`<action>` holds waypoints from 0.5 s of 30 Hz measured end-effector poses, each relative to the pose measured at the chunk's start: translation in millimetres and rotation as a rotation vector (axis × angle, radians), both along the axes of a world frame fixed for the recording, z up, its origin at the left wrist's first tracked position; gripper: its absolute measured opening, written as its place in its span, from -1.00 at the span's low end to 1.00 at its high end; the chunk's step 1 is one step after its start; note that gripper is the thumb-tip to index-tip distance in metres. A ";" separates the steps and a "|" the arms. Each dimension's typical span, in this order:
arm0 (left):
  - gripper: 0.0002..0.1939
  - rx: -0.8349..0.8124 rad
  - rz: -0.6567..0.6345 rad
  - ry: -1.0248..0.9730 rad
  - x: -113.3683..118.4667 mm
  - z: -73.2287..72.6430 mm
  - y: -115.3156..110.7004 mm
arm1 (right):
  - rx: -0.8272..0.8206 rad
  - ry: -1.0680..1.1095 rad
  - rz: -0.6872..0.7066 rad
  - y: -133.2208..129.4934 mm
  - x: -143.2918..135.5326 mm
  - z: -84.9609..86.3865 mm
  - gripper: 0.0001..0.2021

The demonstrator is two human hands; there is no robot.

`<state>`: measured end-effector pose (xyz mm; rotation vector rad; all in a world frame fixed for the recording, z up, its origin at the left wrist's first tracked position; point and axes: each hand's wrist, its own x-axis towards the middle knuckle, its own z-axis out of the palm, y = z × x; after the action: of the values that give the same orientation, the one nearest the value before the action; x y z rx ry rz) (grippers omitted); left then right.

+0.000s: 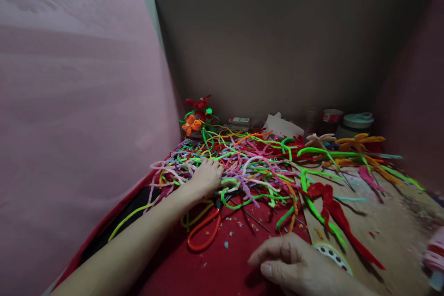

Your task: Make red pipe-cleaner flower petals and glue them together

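A wide tangle of coloured fuzzy stems point(256, 166) covers the back half of the red cloth point(229, 263). My left hand point(207, 176) reaches into the tangle's left part, fingers bent down among the stems; whether they grip one is hidden. Over the red cloth near the front, my right hand point(291, 259) is held with its fingers slightly curled, thumb and forefinger apart, nothing between them. Red-handled scissors or pliers point(204, 236) lie just below my left hand. Partly behind my right hand is a yellow-rimmed disc with holes point(333, 256).
An orange fuzzy flower point(191, 125) stands at the back left. Beige and orange flowers, a red fuzzy strip point(342, 222) and scraps lie on the right-hand board. A lidded container point(357, 121) and white paper point(282, 126) are at the back. Walls enclose the sides.
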<state>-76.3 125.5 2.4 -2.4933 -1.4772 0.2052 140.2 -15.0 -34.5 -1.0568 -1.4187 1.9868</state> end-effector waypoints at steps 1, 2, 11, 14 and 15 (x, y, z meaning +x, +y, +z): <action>-0.57 -0.010 0.002 -0.006 -0.8 2.7 3.2 | 0.001 0.020 -0.001 0.0 0.2 -4.5 -0.79; -0.59 -0.022 0.013 -0.016 -2.0 6.0 8.0 | 0.002 0.041 -0.013 -0.1 0.4 -9.2 -0.78; -0.67 -0.032 0.305 -0.153 0.7 27.6 94.3 | 0.035 0.074 -0.032 0.9 -0.3 -22.9 -0.73; -0.66 -0.069 0.361 -0.185 6.4 22.9 107.9 | 0.042 0.023 -0.027 1.2 0.0 -17.4 -0.75; -0.66 -0.079 0.373 -0.198 7.1 20.7 110.0 | 0.045 0.011 -0.019 1.3 0.0 -15.4 -0.76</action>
<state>-69.2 235.5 23.1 -2.3303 -2.0480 0.0812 140.2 -13.8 -49.9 -1.0345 -1.4350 1.9358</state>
